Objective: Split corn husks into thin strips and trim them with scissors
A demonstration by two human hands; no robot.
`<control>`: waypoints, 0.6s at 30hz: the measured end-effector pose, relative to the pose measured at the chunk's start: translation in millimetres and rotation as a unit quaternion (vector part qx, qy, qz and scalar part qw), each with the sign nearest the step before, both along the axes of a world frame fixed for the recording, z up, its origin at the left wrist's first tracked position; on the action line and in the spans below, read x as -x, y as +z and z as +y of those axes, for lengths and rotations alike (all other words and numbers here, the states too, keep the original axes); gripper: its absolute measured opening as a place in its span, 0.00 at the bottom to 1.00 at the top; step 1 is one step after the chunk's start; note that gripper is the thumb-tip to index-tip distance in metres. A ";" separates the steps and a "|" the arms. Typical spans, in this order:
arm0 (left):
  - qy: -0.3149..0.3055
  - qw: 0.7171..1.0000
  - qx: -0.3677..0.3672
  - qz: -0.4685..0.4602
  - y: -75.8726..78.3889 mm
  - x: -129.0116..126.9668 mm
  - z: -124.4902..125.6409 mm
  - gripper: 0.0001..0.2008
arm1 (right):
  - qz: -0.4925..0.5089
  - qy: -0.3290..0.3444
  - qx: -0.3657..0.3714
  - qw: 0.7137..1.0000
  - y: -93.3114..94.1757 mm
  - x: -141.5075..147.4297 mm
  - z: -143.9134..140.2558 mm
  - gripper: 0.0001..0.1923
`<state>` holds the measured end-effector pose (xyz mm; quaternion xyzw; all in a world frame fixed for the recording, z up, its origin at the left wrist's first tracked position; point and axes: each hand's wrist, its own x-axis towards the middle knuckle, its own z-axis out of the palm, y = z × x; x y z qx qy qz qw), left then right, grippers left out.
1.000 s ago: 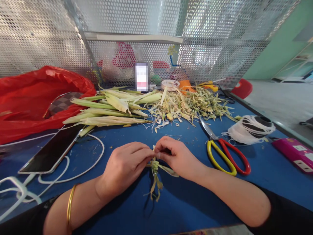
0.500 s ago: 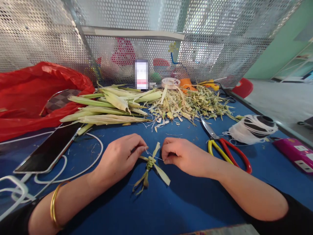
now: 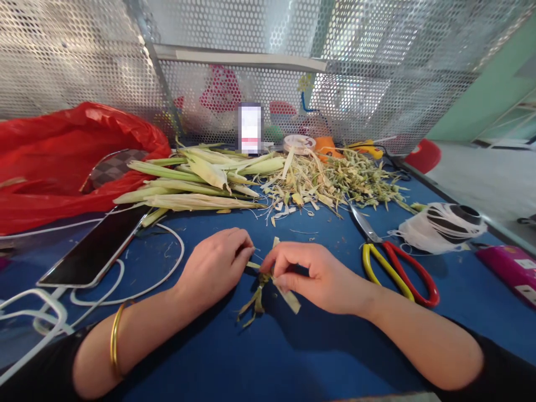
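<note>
One blue worktop (image 3: 196, 357) supports everything; 12 o'clock is straight ahead. Husk pile (image 3: 201, 187): 11 o'clock, presumably set back for hand room. Scissors (image 3: 376, 237): 2 o'clock, handles nearward, apparently for easy pickup. Left hand (image 3: 218, 262): 11 o'clock, fingertips pinched narrow. Right hand (image 3: 322, 276): 1 o'clock, fingers curled, grip indeterminable. Tied bundle (image 3: 262, 279): 12 o'clock, at right fingertips, probably steadied. White thread (image 3: 257, 249): at left fingertips, apparently pinched for control.

The bag (image 3: 142, 129) is thin, shiny plastic. The phone (image 3: 96, 245) has a glossy front. The bangle (image 3: 113, 340) is shiny metal. The scissors (image 3: 374, 237) have metal blades and smooth handles. The husks (image 3: 205, 173) look dry and papery, the husk knot (image 3: 257, 301) rough. The desk (image 3: 209, 346) is smooth and dull.
</note>
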<state>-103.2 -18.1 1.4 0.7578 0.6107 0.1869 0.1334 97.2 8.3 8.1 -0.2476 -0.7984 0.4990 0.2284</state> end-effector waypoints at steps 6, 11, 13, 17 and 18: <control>0.014 0.951 0.123 -0.284 5.5 -1.6 4.8 0.11 | 0.012 0.031 0.169 0.985 -13.5 1.8 1.7 0.08; -0.043 0.880 0.215 -0.422 7.6 -4.5 3.2 0.10 | -0.002 0.032 0.158 0.987 -12.4 0.3 2.5 0.08; -0.058 0.881 0.222 -0.413 4.9 -4.7 2.9 0.10 | 0.003 0.027 0.137 0.990 -11.3 0.3 2.8 0.07; -0.071 0.929 0.165 -0.324 1.3 -5.5 1.5 0.10 | -0.002 0.014 0.093 0.996 -9.4 1.2 3.1 0.08; -0.070 0.940 0.150 -0.299 1.8 -5.8 1.0 0.10 | -0.007 0.013 0.089 0.996 -9.1 1.4 2.9 0.09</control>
